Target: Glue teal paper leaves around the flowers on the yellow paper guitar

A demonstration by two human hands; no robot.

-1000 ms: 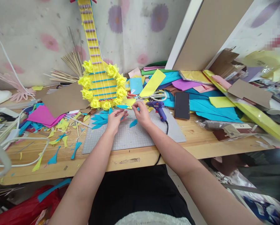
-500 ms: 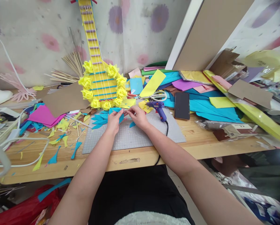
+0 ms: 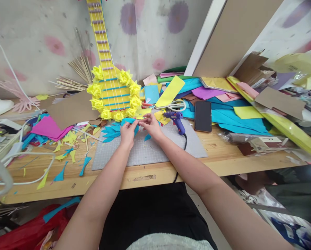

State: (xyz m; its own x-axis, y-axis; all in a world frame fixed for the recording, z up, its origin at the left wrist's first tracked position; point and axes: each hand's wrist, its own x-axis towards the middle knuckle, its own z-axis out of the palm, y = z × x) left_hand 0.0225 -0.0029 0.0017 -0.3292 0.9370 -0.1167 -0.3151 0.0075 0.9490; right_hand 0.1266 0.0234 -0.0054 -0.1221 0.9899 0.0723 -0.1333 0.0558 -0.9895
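My left hand point(image 3: 127, 133) is closed on a blue crepe-paper piece point(image 3: 128, 121), which curls up around its fingers. Close beside it, my right hand point(image 3: 152, 127) pinches at the edge of that piece; what lies between its fingertips is too small to make out. Several blue paper petals point(image 3: 110, 133) lie left of my hands on the grey cutting mat point(image 3: 145, 154), and one loose petal point(image 3: 147, 137) rests under my right hand. A purple glue gun point(image 3: 176, 121) lies just right of my right hand.
A yellow paper guitar point(image 3: 113, 93) edged with yellow paper flowers leans at the back. Scissors point(image 3: 176, 105), a phone point(image 3: 202, 116) and piled coloured paper point(image 3: 235, 114) lie to the right. Paper scraps point(image 3: 69, 139) and white cables point(image 3: 35, 154) cover the left. The glue gun's cord point(image 3: 184, 147) crosses the mat.
My fingers have shifted slightly around the blue piece, and the right fingers have spread and risen a little. The view has moved a touch; the other things stay in place.
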